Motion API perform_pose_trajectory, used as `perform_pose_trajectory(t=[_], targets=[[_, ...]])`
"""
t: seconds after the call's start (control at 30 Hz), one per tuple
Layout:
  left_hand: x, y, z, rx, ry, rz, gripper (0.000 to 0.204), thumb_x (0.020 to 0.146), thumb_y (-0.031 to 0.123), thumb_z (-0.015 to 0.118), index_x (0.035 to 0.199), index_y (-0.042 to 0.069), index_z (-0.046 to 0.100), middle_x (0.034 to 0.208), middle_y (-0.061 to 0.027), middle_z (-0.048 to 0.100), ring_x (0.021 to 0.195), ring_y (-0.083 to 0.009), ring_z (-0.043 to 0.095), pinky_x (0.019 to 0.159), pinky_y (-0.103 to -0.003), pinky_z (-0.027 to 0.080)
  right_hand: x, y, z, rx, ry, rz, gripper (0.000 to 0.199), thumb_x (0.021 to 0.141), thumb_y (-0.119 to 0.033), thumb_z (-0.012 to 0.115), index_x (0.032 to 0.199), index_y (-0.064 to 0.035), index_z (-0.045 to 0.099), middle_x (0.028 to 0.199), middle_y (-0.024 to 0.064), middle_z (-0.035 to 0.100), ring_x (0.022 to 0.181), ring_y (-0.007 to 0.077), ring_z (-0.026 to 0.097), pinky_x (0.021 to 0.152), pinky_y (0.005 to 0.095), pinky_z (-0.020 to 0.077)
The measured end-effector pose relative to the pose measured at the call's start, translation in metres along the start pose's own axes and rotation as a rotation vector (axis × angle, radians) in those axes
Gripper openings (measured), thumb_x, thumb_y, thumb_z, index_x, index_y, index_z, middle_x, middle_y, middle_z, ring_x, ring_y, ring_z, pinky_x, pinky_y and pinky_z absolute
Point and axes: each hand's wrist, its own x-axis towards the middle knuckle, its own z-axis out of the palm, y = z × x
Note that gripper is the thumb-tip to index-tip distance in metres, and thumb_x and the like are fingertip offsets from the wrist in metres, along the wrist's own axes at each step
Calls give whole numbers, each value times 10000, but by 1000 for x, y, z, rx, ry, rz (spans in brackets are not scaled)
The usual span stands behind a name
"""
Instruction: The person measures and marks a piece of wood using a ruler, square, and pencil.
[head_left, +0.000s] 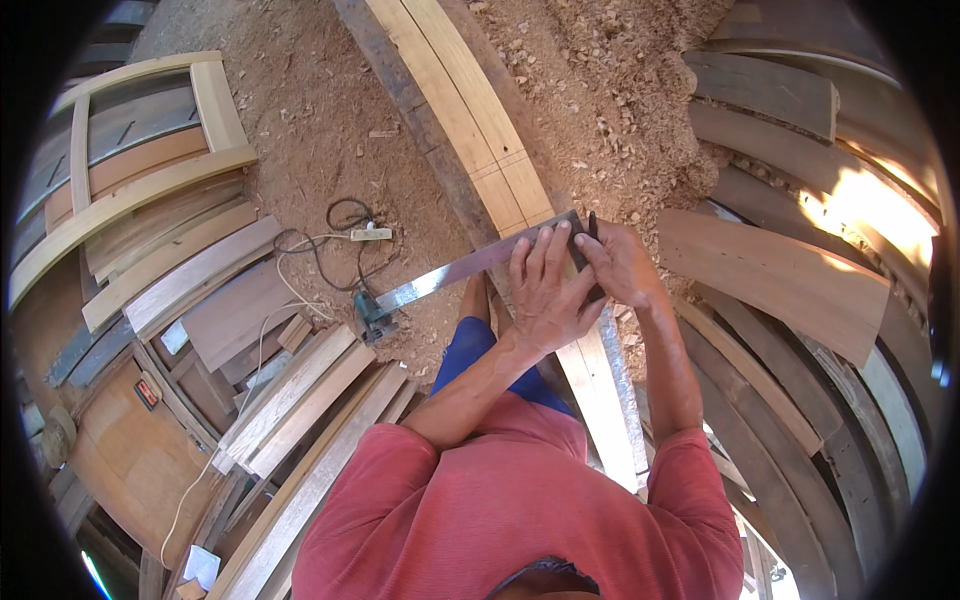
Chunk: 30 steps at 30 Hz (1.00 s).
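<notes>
Shaving-strewn ground [310, 110]; dark desk [432, 140]; one pale board [485, 150], crossed by one metal square [440, 283].
Board: lengthwise on the desk before me, bearing dark lines along and across. Square: laid over the board, blade overhanging leftward. Left grip [545, 292]: mine, fingers spread across the square, grasping it. Right grip [618, 265]: mine, pinching a slim dark item [592, 224], probably a marker, mostly hidden. Handling note: best, I judge, to seat the square snugly against the board's edge, press evenly, and hold the marker at one constant tilt.
</notes>
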Motion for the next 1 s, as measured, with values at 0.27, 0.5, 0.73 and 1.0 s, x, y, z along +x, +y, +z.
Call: perform_pose_trajectory(t=[0.27,0.5,0.73,1.0], targets=[[-1,-1,1,6,-24,0,549,750,446,864,1253,251,758,1647,-206,381,1526,-425,295,1241,-617,184,-1,-5,-2,4,-10,2,267,1029,-190,592,1192,-27,727,991,245,741,903,391,727,853,455,558],[-1,-2,2,36,-12,44,653,726,476,881,1303,202,746,1631,-257,363,1491,-459,318,1219,-646,192,-1,-8,-3,-33,-10,14,266,1026,-185,589,1187,-25,727,973,248,738,889,401,724,842,460,556],[-1,-1,2,56,-13,41,640,728,488,875,1296,220,747,1631,-247,370,1488,-452,326,1219,-642,194,0,-6,-6,-155,-32,28,278,1027,-218,606,1163,-6,724,953,238,727,882,416,708,837,476,552],[0,2,0,64,-12,21,548,759,516,844,1261,317,752,1626,-225,395,1495,-428,329,1231,-617,184,-14,-15,-22,310,471,-165,185,1048,-184,706,1105,-16,760,1060,61,735,959,123,647,880,308,518]])
